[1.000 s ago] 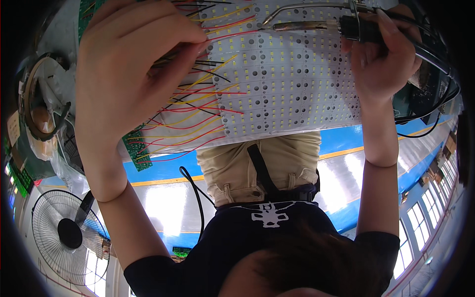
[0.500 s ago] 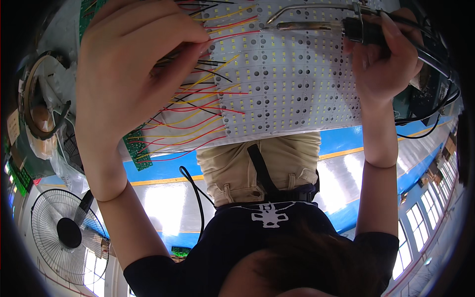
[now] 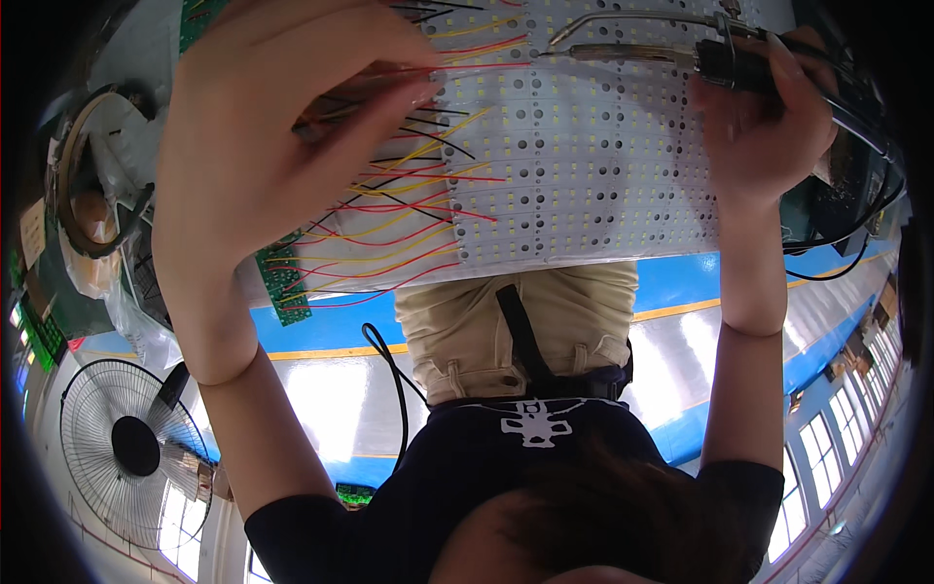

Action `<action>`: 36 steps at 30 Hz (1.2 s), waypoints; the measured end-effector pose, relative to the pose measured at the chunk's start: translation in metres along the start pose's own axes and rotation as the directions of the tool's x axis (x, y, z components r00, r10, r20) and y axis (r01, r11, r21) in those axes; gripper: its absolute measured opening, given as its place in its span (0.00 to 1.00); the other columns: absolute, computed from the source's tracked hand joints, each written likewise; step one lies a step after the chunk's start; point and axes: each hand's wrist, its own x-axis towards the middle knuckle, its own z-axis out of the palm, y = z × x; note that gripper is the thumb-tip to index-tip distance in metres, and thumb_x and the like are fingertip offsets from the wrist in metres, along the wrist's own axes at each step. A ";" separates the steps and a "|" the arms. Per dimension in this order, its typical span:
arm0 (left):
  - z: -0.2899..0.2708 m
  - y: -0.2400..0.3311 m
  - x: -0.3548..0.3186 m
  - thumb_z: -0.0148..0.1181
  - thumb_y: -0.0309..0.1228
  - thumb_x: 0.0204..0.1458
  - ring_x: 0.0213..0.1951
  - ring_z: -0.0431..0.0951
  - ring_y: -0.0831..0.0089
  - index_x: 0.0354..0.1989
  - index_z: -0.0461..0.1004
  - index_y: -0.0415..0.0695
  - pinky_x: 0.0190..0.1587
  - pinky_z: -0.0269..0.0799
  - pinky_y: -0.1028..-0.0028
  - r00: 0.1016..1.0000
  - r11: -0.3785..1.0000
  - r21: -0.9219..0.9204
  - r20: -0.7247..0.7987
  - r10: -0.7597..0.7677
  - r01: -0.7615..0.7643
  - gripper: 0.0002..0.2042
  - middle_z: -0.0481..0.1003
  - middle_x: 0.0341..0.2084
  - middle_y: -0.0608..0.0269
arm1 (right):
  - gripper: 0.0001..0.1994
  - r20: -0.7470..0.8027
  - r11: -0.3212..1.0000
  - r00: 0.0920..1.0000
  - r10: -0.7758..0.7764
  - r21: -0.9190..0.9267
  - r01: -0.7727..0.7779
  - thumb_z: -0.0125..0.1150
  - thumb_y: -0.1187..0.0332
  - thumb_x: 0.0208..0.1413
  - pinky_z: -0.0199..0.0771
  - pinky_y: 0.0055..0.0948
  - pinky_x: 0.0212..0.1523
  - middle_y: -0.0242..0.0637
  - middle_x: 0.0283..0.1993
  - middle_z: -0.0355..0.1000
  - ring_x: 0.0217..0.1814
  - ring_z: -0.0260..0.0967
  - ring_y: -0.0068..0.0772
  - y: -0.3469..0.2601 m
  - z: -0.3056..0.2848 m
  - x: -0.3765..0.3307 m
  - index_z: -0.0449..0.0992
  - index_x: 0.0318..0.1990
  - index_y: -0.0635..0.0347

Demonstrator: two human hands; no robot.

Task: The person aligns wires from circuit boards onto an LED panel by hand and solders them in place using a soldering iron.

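Note:
My left hand is closed in a pinch on a red wire, whose far end lies over the white LED board. At the right, my right hand grips a soldering iron by its black handle. A thin bent metal tube is clamped above the iron and ends close to its tip. The iron's tip is beside the red wire's end; whether they touch I cannot tell. Several red, yellow and black wires fan out below my left hand from a green circuit board, partly hidden by that hand.
Black cables run from the iron down the right side. A ring-shaped coil and clear plastic lie at the left. A black fan stands at lower left. The board's near edge lies just before my waist.
The boards, both hands and the iron appear slightly further right in the view. The pinch on the red wire and the grip on the iron stay the same.

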 end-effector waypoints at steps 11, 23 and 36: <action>-0.079 -0.060 -0.030 0.64 0.18 0.49 0.32 0.67 0.77 0.38 0.81 0.37 0.36 0.58 0.75 0.950 0.956 -0.260 0.307 -0.050 0.134 0.08 0.72 0.28 0.66 | 0.26 0.054 0.973 0.980 0.193 0.123 -0.198 0.70 0.88 0.48 0.84 0.23 0.36 0.46 0.50 0.74 0.38 0.77 0.28 0.012 -0.006 -0.010 0.71 0.57 0.73; -0.069 -0.041 -0.020 0.68 0.18 0.40 0.29 0.65 0.76 0.34 0.83 0.42 0.32 0.57 0.74 0.913 0.957 -0.243 0.405 -0.051 0.161 0.11 0.71 0.26 0.67 | 0.22 0.048 0.842 0.947 0.319 0.445 -0.306 0.63 0.91 0.52 0.85 0.29 0.35 0.44 0.45 0.74 0.32 0.73 0.26 0.016 0.001 -0.017 0.73 0.56 0.74; -0.054 -0.036 -0.021 0.69 0.19 0.38 0.28 0.64 0.72 0.33 0.83 0.44 0.33 0.58 0.72 0.929 0.957 -0.268 0.370 -0.008 0.115 0.11 0.69 0.25 0.66 | 0.21 0.099 0.848 0.919 0.382 0.357 -0.391 0.62 0.91 0.52 0.85 0.29 0.34 0.45 0.36 0.74 0.33 0.76 0.29 0.008 -0.006 -0.011 0.71 0.55 0.75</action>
